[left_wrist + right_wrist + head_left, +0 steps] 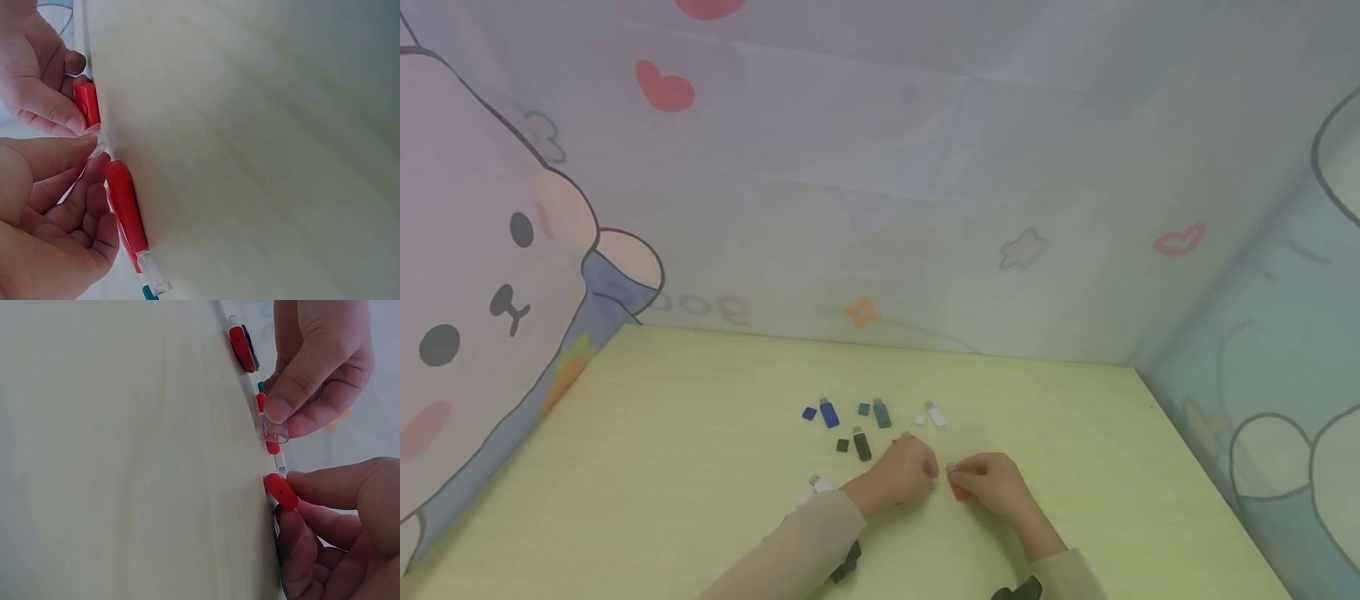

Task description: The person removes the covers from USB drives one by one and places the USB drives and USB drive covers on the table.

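In the head view my left hand is near the middle of the table, with my right hand just to its right. A red USB stick is pinched between the right thumb and fingers, low over the table; the right wrist view shows its rounded red end. Between thumb and finger my left hand holds a small clear cap, close to that stick's end. Beside the left hand, in its wrist view, lies another red USB stick with a clear piece at its end.
Uncapped USB sticks lie beyond the hands: blue, teal, white and black. Small caps sit beside them, such as the blue cap. Another white stick shows by the left sleeve.
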`<state>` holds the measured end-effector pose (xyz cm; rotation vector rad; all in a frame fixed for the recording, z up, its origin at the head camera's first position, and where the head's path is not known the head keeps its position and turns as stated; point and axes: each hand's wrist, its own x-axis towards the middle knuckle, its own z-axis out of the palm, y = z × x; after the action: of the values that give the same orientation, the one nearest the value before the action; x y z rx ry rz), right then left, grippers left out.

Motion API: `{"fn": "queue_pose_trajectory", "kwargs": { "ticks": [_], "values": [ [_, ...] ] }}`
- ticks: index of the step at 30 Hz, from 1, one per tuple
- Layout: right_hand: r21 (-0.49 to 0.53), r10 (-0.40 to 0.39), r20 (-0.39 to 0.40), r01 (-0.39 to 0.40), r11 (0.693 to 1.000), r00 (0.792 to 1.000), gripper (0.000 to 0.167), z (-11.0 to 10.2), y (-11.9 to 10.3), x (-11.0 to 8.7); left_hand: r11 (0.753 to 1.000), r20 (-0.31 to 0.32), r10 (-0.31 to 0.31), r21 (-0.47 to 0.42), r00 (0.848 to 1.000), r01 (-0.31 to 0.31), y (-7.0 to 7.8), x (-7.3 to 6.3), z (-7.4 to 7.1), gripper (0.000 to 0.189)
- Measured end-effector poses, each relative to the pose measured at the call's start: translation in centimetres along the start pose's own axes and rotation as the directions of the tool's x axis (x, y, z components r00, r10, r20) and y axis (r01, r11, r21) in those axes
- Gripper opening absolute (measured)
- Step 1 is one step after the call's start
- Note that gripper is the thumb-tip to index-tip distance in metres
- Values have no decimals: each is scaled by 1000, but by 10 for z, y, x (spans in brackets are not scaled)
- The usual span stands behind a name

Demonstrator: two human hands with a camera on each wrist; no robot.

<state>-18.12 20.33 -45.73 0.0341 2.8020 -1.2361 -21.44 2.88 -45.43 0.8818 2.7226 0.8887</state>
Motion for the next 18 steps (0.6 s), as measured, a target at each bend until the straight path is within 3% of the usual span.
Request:
{"fn": "queue_pose_trajectory", "kwargs": {
  "ticks": [18],
  "values": [
    [-27, 4, -8, -4, 1000, 1000, 20, 1, -4, -2, 999, 3, 15, 37, 1000, -16, 3, 0, -1, 7]
  ]
}}
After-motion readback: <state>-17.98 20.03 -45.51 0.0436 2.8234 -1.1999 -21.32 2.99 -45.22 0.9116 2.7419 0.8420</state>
